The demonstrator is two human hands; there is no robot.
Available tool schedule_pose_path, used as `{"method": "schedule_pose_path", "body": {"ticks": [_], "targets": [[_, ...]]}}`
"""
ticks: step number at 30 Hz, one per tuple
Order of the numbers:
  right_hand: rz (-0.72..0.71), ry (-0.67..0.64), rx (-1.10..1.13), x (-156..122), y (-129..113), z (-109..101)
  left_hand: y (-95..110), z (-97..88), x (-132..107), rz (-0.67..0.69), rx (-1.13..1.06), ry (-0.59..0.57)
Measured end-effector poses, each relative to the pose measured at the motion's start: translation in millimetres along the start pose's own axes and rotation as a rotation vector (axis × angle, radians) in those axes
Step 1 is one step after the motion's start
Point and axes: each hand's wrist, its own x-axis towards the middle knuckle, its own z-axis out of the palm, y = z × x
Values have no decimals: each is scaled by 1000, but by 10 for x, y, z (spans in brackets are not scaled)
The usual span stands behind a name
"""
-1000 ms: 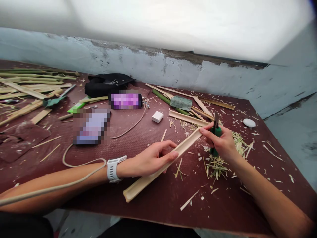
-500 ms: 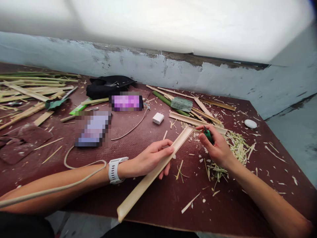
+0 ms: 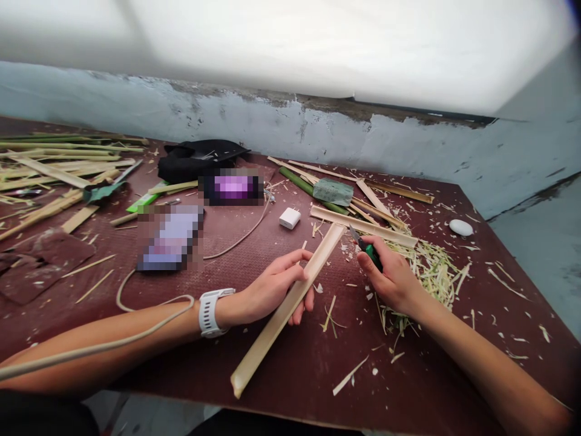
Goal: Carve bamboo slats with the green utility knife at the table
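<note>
L hand (image 3: 272, 287) grips the pale strip (image 3: 290, 309) abt midway: thumb on its face, some fingertips showing past its R edge. Strip slants from nr the table's front edge, lower end toward the person, up to the R, hollow side up; can't tell if the lower end touches the table (image 3: 295, 378). R hand (image 3: 394, 275) is closed round the green handle of a knife (image 3: 368, 249), blade out, pointing up & L. Blade tip is just beside the strip's far end, w/ a small gap showing.

White watch (image 3: 209, 313) on L wrist; cable (image 3: 91, 348) runs over that forearm. Shavings (image 3: 438, 272) heap just beyond & under R hand, w/ loose bits scattered abt. 2nd strip (image 3: 363, 225) lies beyond the far end of the held one, nr a grey-green block (image 3: 333, 191) & a green stick (image 3: 297, 178). White charger (image 3: 289, 218) sits L of those, then 2 blurred-out phones: one nearer (image 3: 171, 239), one farther back by a black cloth item (image 3: 195, 160). Bamboo pile (image 3: 54, 163) at far L. White oval thing (image 3: 460, 227) alone nr the R edge. Peeling wall (image 3: 336, 139) behind.
</note>
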Motion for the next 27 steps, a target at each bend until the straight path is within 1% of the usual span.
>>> {"method": "schedule_pose_path", "body": {"ticks": [7, 13, 27], "targets": [[-10, -5, -13, -1, -3, 11, -41, -25, 28, 40, -46, -21], [-16, 7, -13, 7, 2, 14, -13, -7, 28, 85, 41, 54], [-15, -9, -21, 15, 5, 17, -43, -14, 45, 100, 76, 49]]}}
